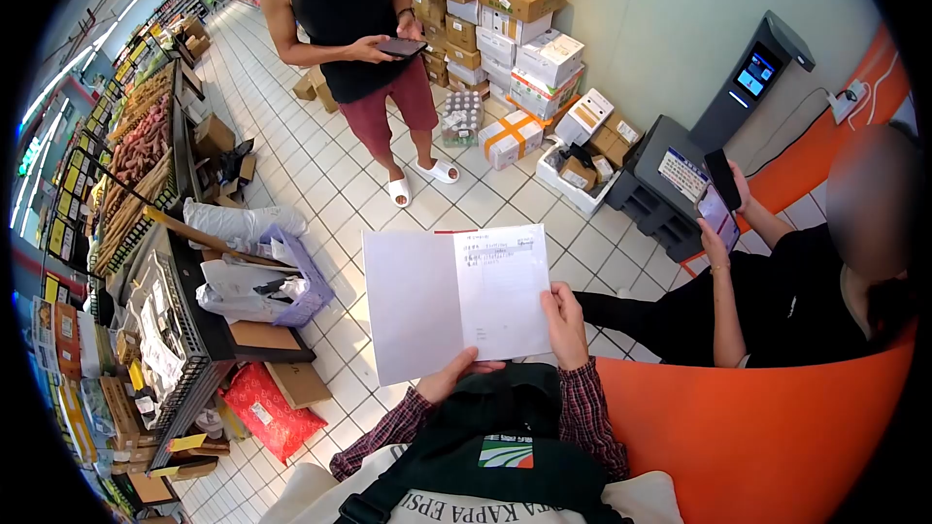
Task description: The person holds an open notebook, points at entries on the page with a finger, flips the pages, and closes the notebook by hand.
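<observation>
An open booklet [413,306] with white pages is held up in front of my body; its right page carries a few handwritten lines near the top, too small to read. My left hand [458,372] grips the booklet's lower edge near the middle, thumb on the page. At the right edge, my right hand [565,322] pinches the page side, its thumb in front and the other fingers partly hidden behind.
A person [354,29] stands ahead with a phone. Another person [777,301] at the right holds phones beside a terminal [757,78]. Boxes [549,58] are stacked by the wall. Produce shelves [146,136] and a purple basket [313,281] are left; an orange surface [738,427] lies right.
</observation>
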A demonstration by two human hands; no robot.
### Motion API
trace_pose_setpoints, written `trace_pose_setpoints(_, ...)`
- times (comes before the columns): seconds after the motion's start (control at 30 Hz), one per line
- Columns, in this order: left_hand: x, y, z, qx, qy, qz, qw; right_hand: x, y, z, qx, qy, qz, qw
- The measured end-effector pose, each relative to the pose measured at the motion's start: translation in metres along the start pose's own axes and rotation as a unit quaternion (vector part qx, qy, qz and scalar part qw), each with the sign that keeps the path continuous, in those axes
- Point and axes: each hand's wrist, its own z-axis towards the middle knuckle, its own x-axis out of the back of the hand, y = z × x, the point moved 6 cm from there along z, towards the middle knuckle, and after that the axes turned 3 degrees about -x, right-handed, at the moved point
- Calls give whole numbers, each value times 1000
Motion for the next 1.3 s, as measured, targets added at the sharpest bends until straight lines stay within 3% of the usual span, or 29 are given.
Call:
trace_pose_setpoints(0.37,-4,2,-5,-23,4,6,1000,-1,7,0,0,22,-53,998)
trace_pose_setpoints(0.67,-5,4,-5,-27,19,9,999,-2,12,2,17,44,-20,999)
trace_pose_setpoints(1.3,-1,-1,-6,-48,3,12,999,-7,7,0,5,20,-37,999)
